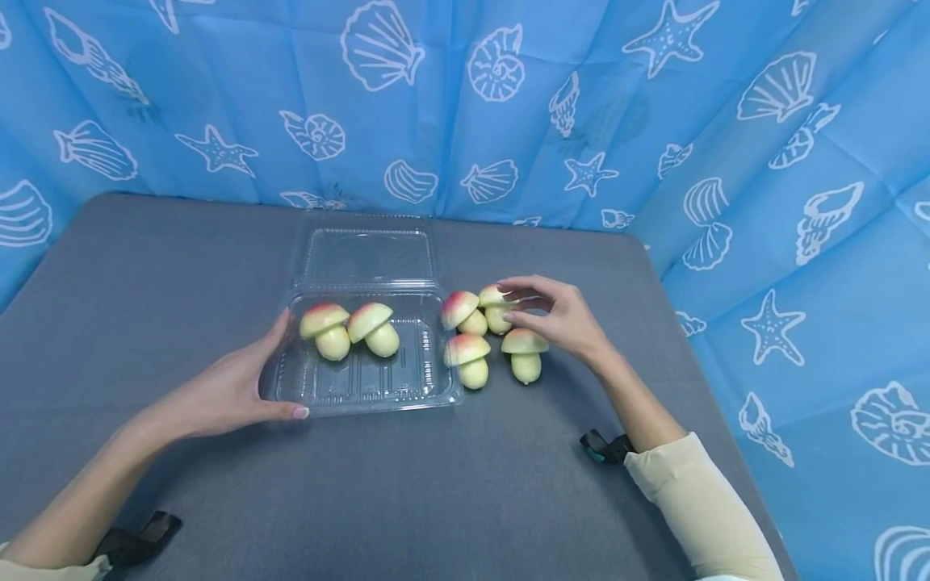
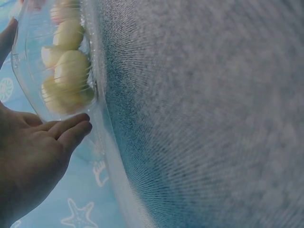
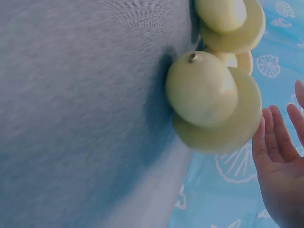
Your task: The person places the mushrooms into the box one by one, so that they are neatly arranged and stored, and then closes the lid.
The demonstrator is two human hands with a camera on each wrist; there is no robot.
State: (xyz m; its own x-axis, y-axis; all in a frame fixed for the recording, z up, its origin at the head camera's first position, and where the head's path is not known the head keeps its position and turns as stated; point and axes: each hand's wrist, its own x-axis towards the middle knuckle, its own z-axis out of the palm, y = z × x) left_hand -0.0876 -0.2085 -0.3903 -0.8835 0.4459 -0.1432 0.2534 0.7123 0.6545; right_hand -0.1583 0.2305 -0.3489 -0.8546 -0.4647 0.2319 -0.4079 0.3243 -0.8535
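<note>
A hinged clear plastic container (image 1: 363,395) lies with its lid (image 1: 369,254) folded back. Two toy mushrooms with yellow stems and red-tinged caps, one on the left (image 1: 325,331) and one on the right (image 1: 374,329), sit inside it. My left hand (image 1: 236,383) rests along the container's left side, thumb near the front corner and fingers straight toward the back. Several more mushrooms are grouped at its right side. Over the back right mushroom (image 1: 497,311) is my right hand (image 1: 555,315), thumb and fingers apart around its cap. The nearest mushroom (image 3: 202,90) fills the middle of the right wrist view.
The table has a grey cloth (image 1: 436,484). Behind it and to the right hangs a blue curtain (image 1: 450,105) with white shells and starfish. Black straps (image 1: 606,446) are on both wrists.
</note>
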